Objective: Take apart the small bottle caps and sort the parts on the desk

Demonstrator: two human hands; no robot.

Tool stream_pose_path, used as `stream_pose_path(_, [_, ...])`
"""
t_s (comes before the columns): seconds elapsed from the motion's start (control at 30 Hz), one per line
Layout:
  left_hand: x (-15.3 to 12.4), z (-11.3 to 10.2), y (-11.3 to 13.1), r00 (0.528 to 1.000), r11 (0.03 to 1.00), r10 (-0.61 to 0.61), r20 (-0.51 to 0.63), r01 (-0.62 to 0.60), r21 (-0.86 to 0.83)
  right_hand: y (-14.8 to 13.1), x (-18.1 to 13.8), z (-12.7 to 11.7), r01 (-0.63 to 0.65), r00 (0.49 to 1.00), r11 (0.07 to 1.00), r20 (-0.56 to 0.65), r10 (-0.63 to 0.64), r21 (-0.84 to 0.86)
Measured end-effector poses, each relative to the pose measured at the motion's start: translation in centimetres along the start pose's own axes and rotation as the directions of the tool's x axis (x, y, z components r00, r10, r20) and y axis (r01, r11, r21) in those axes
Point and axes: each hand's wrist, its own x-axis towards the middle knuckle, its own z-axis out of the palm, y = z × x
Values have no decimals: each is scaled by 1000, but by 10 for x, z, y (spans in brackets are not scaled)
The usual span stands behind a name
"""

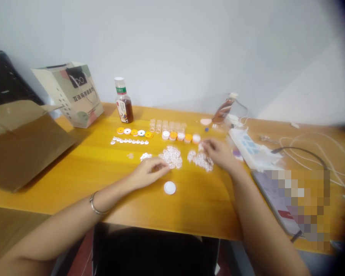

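My left hand [149,171] rests on the yellow table [83,168] with its fingers curled together beside a pile of small clear plastic pieces [171,157]; whether it holds one is hidden. My right hand [219,152] lies at a second pile of the same pieces [200,159], fingertips pinched at its upper edge. A white round cap [170,188] sits alone in front of both hands. Behind the piles stand a row of orange and white rings [180,136] and clear little cups [166,125].
A second row of rings [134,132] and tiny white pieces [129,141] lies to the left. A brown-liquid bottle [123,101], a paper bag [71,94] and an open cardboard box [20,142] stand left; a tipped bottle [224,109], power strip [248,147] and cables [310,153] are right.
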Motion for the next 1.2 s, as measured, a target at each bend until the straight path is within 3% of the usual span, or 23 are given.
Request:
stream_pose_path(0.1, [-4,-2,4,987,987,101,125,-115,109,16,5,-3,-95,982,994,158,103,-60])
stream_pose_path(0.2, [-5,-2,5,966,969,143,215,-182,170,19,5,3,-111,962,988,238,134,-109])
stream_pose_path(0.5, [-6,-2,3,939,947,207,275,-263,183,16,3,17,-112,970,971,189,153,-212])
stream_pose_path(0.97, [-6,3,0,926,940,195,324,-270,206,17,4,11,-138,969,954,163,186,-265])
stream_pose_path(1.1, [-6,4,-1,928,936,194,319,-272,222,-1,-3,8,-53,992,982,102,72,-180])
stream_pose_path(1.17, [-6,5,-3,931,936,198,308,-273,222,-17,-12,9,74,974,995,221,-59,-61])
stream_pose_path(1.2, [-6,5,-3,932,936,202,300,-274,220,-25,-18,10,141,933,990,333,-135,8])
